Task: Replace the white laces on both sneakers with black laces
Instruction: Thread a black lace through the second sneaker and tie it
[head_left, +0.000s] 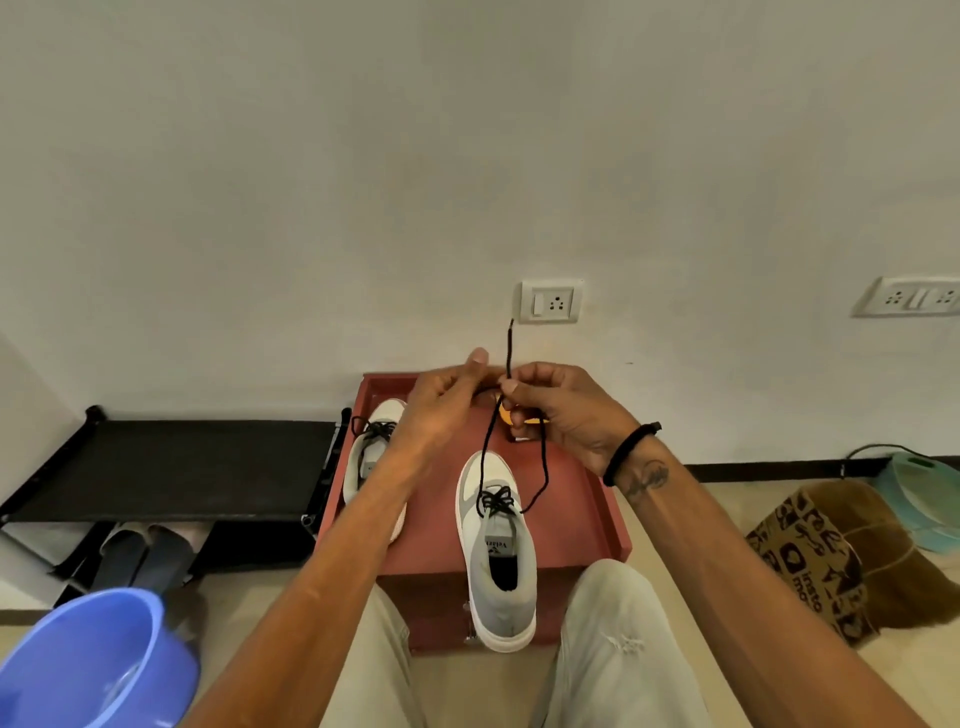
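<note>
Knees in pale trousers (618, 649) frame the red tray (582, 514), my landmark. On it stand 2 sneakers: the near sneaker (501, 561) at its front edge, the far sneaker (371, 452) toward its back left, both threaded with black. Above the tray's back, my left hand (441, 402) and right hand (563, 410) pinch the black lace (488, 447) rising from the near sneaker, fingers curled tight on it.
</note>
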